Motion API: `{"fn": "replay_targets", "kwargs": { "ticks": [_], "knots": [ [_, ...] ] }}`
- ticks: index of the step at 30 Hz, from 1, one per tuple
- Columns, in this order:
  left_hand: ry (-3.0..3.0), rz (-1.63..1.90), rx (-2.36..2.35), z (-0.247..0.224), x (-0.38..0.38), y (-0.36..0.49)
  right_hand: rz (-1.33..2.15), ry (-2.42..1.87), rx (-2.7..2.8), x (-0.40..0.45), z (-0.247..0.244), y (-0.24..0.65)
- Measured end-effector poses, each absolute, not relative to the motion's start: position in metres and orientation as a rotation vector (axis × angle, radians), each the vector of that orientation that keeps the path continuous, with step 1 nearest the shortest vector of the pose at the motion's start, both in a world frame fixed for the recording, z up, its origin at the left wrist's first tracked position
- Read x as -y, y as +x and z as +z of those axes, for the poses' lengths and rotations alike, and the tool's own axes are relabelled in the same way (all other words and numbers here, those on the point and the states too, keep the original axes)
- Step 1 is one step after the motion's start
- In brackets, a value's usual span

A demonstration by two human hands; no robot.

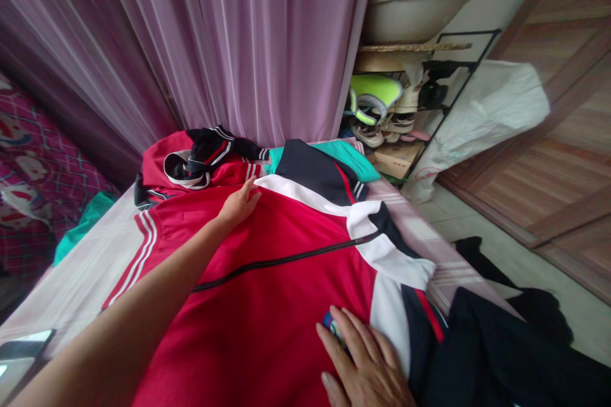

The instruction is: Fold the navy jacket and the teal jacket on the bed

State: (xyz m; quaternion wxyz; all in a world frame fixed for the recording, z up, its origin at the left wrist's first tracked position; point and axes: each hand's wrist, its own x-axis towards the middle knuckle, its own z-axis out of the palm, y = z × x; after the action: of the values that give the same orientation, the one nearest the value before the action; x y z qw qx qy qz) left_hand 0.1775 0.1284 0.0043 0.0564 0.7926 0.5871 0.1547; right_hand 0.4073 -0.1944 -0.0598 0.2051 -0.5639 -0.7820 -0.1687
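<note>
A red zip-up track jacket (286, 305) lies spread out, front up, with its black zipper running across it. It has a white collar (370, 219), a red hem with white stripes and dark sleeves; one dark sleeve (310, 165) is folded back at the far side. My left hand (241, 200) reaches over the jacket and rests by the far red-and-white seam, fingers stretched out. Nearer, my right hand (365, 362) lies flat with fingers apart on the chest, partly covering a round blue badge (334, 327). Neither hand visibly grips the cloth.
Other red and black garments (200, 159) and a teal cloth (353, 156) lie on the striped cover (429, 222). A phone-like object (23, 346) is at the left edge. Purple curtains (267, 44) hang behind. A shoe rack (443, 95) stands to the right, beside a white bag (487, 114).
</note>
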Motion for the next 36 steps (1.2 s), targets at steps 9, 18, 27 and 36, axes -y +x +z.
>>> {"fn": "replay_targets", "kwargs": {
  "ticks": [9,18,27,36],
  "knots": [
    [2.765,0.158,-1.714,-0.03,-0.067,0.092,-0.322,-1.59,2.161,0.198,-0.047,0.404],
    [2.688,0.367,-1.78,-0.017,-0.011,0.11,0.106,-1.754,2.153,0.199,-0.021,0.397],
    [2.797,0.385,-1.504,-0.031,0.15,0.058,0.255,-1.765,2.116,0.199,-0.009,0.396],
    [2.762,0.458,-1.642,-0.025,0.166,0.067,0.206,-1.761,2.131,0.198,-0.008,0.403]
  ]
}}
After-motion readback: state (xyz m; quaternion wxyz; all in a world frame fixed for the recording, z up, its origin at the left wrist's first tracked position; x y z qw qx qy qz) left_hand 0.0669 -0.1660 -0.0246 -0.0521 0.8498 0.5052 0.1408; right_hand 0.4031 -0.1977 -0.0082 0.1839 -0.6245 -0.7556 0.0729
